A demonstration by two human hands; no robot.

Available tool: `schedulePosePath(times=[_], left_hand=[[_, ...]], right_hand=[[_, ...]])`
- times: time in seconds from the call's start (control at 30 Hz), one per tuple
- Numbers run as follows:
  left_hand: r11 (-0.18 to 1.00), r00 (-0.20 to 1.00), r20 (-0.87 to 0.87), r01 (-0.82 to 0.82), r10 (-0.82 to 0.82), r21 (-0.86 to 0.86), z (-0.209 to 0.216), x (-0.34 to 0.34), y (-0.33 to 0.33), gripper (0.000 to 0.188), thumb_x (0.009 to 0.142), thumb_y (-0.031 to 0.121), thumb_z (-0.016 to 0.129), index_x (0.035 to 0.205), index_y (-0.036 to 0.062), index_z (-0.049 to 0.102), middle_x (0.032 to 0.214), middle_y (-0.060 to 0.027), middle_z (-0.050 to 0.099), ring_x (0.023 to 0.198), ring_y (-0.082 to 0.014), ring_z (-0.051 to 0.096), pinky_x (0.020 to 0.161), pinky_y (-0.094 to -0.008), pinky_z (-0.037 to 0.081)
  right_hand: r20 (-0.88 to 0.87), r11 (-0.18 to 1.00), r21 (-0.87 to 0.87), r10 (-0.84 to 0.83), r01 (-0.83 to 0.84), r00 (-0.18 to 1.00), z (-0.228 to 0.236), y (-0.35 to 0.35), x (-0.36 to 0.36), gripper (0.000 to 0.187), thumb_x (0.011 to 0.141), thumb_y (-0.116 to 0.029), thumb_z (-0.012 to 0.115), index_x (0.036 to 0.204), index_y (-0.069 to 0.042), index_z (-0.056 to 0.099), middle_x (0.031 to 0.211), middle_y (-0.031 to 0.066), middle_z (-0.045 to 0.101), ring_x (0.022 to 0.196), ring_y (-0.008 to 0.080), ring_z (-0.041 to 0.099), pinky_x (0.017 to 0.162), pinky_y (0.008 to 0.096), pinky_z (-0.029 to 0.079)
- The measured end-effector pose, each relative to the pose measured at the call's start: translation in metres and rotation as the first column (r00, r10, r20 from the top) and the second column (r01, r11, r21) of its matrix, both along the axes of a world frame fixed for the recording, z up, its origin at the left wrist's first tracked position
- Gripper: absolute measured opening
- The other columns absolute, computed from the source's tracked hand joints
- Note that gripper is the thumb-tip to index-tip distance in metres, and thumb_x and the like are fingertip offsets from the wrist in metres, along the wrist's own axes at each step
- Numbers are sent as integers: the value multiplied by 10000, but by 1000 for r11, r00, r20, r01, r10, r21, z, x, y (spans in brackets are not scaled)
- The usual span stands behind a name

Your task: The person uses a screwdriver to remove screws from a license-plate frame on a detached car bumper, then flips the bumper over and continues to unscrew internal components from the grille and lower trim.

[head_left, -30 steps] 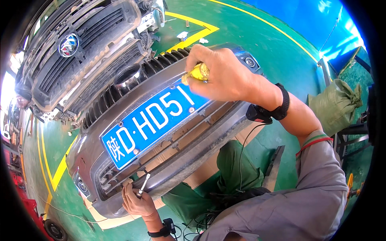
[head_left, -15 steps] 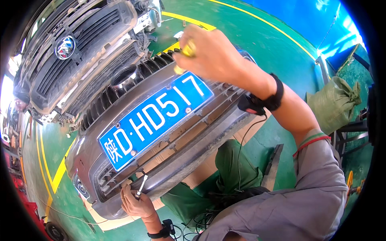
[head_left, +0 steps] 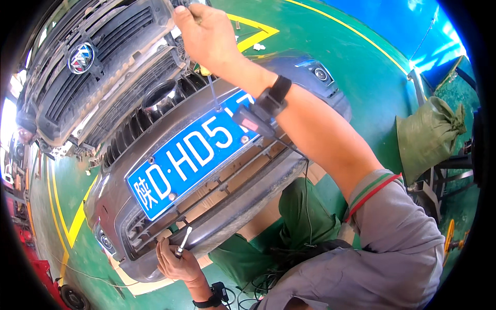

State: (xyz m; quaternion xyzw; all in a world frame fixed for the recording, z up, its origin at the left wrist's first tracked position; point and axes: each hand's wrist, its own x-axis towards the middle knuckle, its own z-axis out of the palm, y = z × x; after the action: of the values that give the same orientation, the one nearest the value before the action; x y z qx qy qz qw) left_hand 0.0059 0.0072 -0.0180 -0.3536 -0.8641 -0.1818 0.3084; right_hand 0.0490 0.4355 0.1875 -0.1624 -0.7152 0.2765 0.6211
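A dark grey car bumper (head_left: 227,235) lies before me with a blue licence plate (head_left: 173,173) on its front. My right hand (head_left: 206,39) is closed in a fist around a yellow-handled screwdriver (head_left: 205,71). Its thin shaft runs down to the screw at the plate's upper edge, right of the middle; most of the handle is hidden in the fist. At the bumper's lower left edge, my left hand (head_left: 175,262) holds a slim metal tool (head_left: 185,238) with a flat silver tip pointing up. The exact kind of that tool cannot be made out.
Beyond the bumper stands a car's stripped front end (head_left: 111,62) with a round badge. Cardboard (head_left: 204,204) lies beneath the bumper. To the right are a tied green sack (head_left: 431,137) and a metal stand (head_left: 452,175). A cable (head_left: 308,206) hangs from my right wrist device.
My right hand has moved left and up in the view, and the screwdriver's shaft now shows against the plate's upper screw. My left hand stays almost still with its tool.
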Motion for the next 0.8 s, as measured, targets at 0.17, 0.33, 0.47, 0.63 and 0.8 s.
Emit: schedulePosePath(times=[0.17, 0.33, 0.47, 0.63, 0.8], left_hand=[[1000, 1000, 5, -11, 11, -7, 1, 0, -2, 230, 897, 31, 537, 1060, 65, 695, 1025, -98, 748, 1054, -301, 703, 782, -416, 478], [1000, 1000, 18, -23, 23, 6, 3, 1, -2, 244, 868, 22, 554, 1062, 65, 696, 1046, -102, 746, 1050, -300, 699, 809, -416, 484], [1000, 999, 53, -11, 10, 12, -1, 1, -2, 253, 850, 22, 565, 1061, 67, 697, 1055, -107, 743, 1051, -298, 694, 818, -412, 489], [1000, 996, 85, -21, 21, -2, 5, 3, -2, 257, 849, 23, 559, 1063, 66, 695, 1064, -103, 741, 1070, -287, 690, 826, -412, 481], [999, 990, 137, -33, 34, -9, 10, 1, 0, 212, 882, 21, 551, 1036, 66, 688, 1033, -112, 742, 1091, -312, 684, 808, -436, 468]], right_hand=[[-181, 738, -494, 429, -459, 885, 7, 17, 10, 335, 931, -258, 613, 747, 21, 640, 546, 87, 545, 471, 241, 539, 484, 373, 458], [-174, 351, -533, 845, -770, 505, 11, 19, 25, 390, 948, -265, 636, 638, -45, 551, 529, 49, 489, 405, 158, 463, 404, 323, 411], [38, 993, -103, 54, -50, 998, -1, -21, -11, 464, 972, -370, 592, 796, 58, 612, 747, 244, 652, 758, 418, 642, 734, 476, 499], [-92, 947, -305, -130, 97, 987, 4, 9, -1, 402, 980, -329, 594, 859, 52, 636, 752, 245, 661, 770, 422, 667, 712, 457, 519], [-167, 867, -426, 204, -257, 965, 1, -1, 6, 348, 960, -253, 592, 816, 64, 607, 606, 176, 589, 591, 249, 619, 627, 381, 499]])
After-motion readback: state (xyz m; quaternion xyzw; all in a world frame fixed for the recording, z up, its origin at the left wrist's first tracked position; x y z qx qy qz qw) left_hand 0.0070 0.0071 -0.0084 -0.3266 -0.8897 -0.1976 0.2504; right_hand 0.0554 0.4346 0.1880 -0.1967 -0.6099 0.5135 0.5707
